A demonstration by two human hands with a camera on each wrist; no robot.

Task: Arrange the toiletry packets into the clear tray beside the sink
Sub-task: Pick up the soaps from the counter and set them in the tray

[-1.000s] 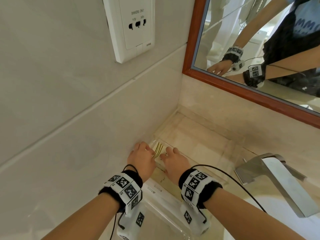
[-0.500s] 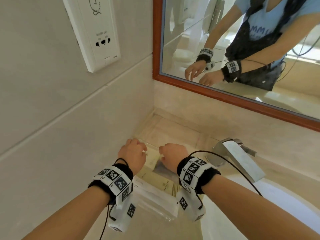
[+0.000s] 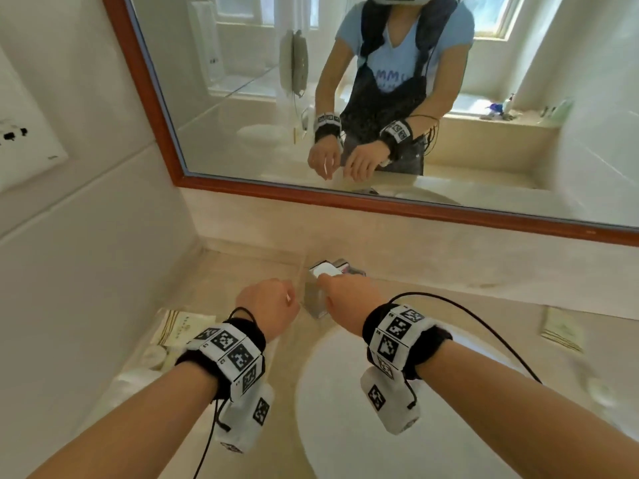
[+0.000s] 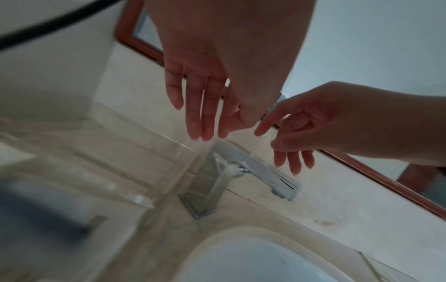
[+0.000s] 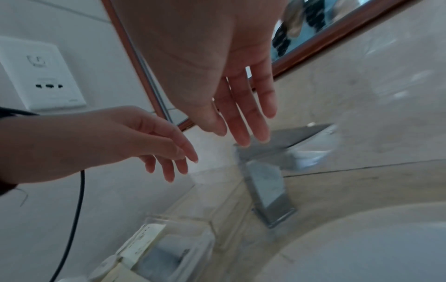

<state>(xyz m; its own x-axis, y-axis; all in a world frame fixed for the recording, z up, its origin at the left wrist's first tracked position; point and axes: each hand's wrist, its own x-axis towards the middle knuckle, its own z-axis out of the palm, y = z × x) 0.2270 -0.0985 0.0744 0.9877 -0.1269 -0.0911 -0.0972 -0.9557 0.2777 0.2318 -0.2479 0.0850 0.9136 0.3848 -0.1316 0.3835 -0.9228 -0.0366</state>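
Observation:
The clear tray point(image 3: 162, 318) stands on the counter left of the sink, against the side wall. A cream packet with gold stripes point(image 3: 183, 329) and other pale packets point(image 5: 144, 246) lie inside it. Another cream packet point(image 3: 562, 328) lies on the counter right of the sink. My left hand point(image 3: 268, 304) hovers right of the tray with straight, empty fingers point(image 4: 200, 122). Close beside it, my right hand point(image 3: 347, 295) hangs in front of the tap, fingers point(image 5: 241, 122) also straight and holding nothing.
A chrome tap point(image 3: 326, 274) stands just beyond both hands, behind the white sink basin point(image 3: 397, 454). A wood-framed mirror point(image 3: 345, 198) runs along the back wall, and a white shaver socket point(image 5: 43, 76) is on the left wall. Black cables trail from both wrists.
Both hands have lifted out of the tray and moved right, toward the tap. The packets they were pressing stay in the tray. The head view has swung right over the sink.

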